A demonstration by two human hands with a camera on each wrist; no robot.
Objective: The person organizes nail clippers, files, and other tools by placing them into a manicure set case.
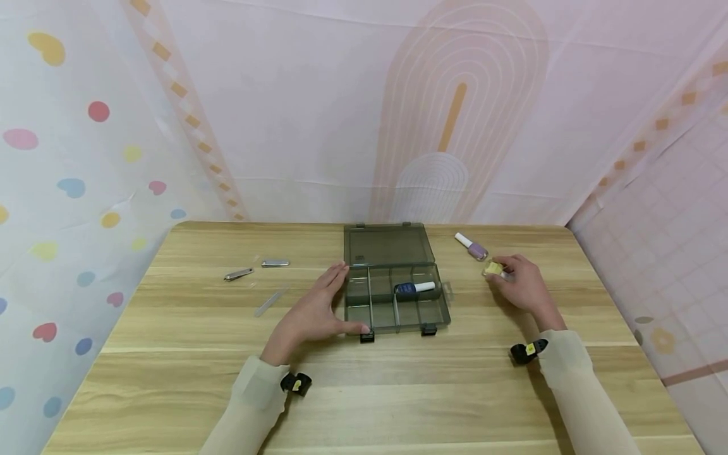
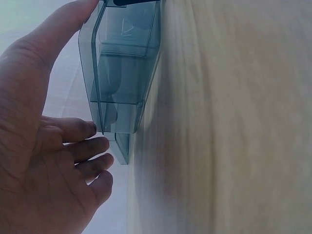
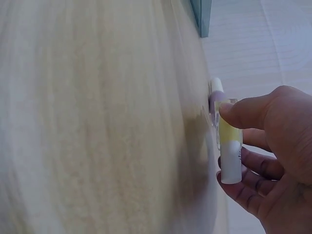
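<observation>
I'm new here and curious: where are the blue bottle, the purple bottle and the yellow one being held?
blue bottle [image 1: 406, 289], head view, its dark body.
purple bottle [image 1: 477, 251], head view, its glass body.
yellow bottle [image 3: 227, 134], right wrist view, its yellow body.

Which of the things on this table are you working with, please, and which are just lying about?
In hand:
- smoky clear plastic compartment box, steadied by left hand
- yellow nail polish bottle, held by right hand
- blue bottle inside the box

Lying about:
- purple bottle
- metal nail clippers
- nail file

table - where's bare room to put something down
The table is bare along the near edge in front of the organizer box, and between the box and the nail tools. It is crowded around the right hand, its yellow bottle and the purple bottle.
</observation>
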